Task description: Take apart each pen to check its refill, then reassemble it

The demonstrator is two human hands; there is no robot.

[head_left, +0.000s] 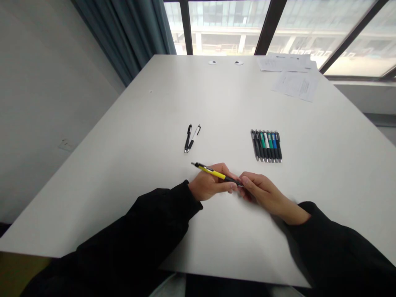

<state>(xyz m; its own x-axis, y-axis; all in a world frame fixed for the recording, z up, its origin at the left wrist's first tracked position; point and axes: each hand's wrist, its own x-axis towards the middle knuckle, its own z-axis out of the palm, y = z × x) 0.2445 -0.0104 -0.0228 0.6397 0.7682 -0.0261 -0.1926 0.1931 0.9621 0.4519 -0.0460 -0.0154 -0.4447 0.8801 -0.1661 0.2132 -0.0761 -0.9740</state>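
Note:
A yellow pen [213,170] with a black grip lies across my left hand [213,183], its clicker end pointing up and left. The left thumb and fingers close around its grip. At the pen's tip, my right hand [261,189] pinches with thumb and fingers; whatever small part sits inside that pinch is hidden. Both hands meet just above the table. Beyond them on the left lie a black pen [188,138] and a white pen [194,138] with a black grip, tips close together. A row of several pens [266,146], black, green, white and blue, lies side by side beyond my right hand.
The white table [139,136] stretches to the windows. Printed sheets [295,84] lie at its far right, and two small white oval pieces [239,63] sit near the back edge. A blue-grey curtain [133,33] hangs at the back left.

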